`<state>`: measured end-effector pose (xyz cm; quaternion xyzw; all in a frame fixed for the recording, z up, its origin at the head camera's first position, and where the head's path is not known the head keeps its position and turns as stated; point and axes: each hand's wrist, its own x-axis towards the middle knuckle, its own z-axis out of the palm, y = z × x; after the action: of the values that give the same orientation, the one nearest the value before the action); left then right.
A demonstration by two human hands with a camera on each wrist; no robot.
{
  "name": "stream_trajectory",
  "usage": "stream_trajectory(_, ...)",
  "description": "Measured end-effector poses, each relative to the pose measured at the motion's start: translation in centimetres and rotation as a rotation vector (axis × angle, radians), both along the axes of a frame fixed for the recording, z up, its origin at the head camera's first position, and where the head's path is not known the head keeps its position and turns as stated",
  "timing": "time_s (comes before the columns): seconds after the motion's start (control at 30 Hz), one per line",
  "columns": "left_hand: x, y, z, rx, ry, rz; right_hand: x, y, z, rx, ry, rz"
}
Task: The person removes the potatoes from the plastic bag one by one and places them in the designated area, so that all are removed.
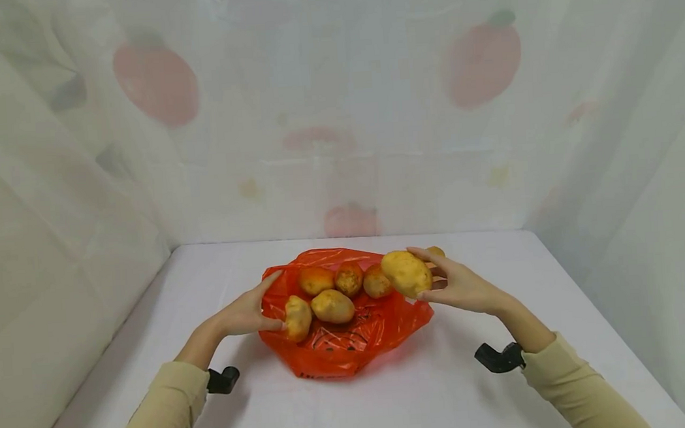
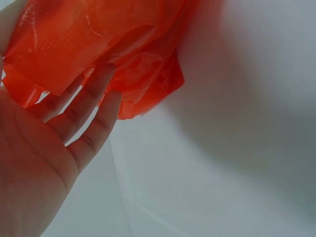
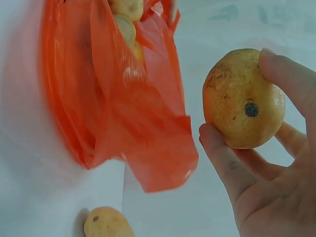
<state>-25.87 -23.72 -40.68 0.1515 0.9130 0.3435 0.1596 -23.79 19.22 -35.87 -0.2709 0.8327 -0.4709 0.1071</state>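
Note:
An orange-red plastic bag (image 1: pixel 362 344) lies with its mouth wide, several potatoes (image 1: pixel 333 306) inside. At its left rim is my left hand (image 1: pixel 244 315), thumb and index finger spread apart along the edge. In the left wrist view the fingers (image 2: pixel 91 131) are fairly straight and touch the bag's outer side. My right hand (image 1: pixel 463 288) holds a yellow potato (image 1: pixel 405 273) over the bag's right rim. The right wrist view shows this potato (image 3: pixel 242 98) between thumb and fingers, a dark spot on its end, apart from the bag.
Another potato (image 3: pixel 106 222) lies on the table outside the bag, mostly behind the right hand in the head view. The white table (image 1: pixel 355 416) ends at a hanging curtain (image 1: pixel 336 109) with fruit prints at the back. Pale sheets (image 1: pixel 664 174) hang along both sides.

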Motion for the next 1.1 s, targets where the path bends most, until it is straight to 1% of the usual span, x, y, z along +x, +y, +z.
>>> stream_trajectory(0.23, 0.1, 0.0, 0.0, 0.005, 0.025, -0.006, -0.4, 1.2, -0.5, -0.025, -0.018, -0.048)
stream_trajectory(0.47, -0.1, 0.0, -0.1, -0.007, 0.034, -0.007, -0.8, 1.7, -0.6, -0.056, 0.001, -0.095)
stream_trajectory(0.7, 0.2, 0.2, 0.2, 0.003, 0.016, -0.001, -1.4, 2.8, -1.5, -0.058, 0.018, -0.144)
stream_trajectory(0.87, 0.2, 0.2, 0.3, 0.001, 0.022, 0.004, -1.6, 3.6, -2.0, -0.046, 0.017, -0.172)
stream_trajectory(1.1, 0.1, 0.2, 0.3, 0.003, 0.015, 0.003, -2.1, 4.8, -2.8, -0.040, -0.003, -0.220)
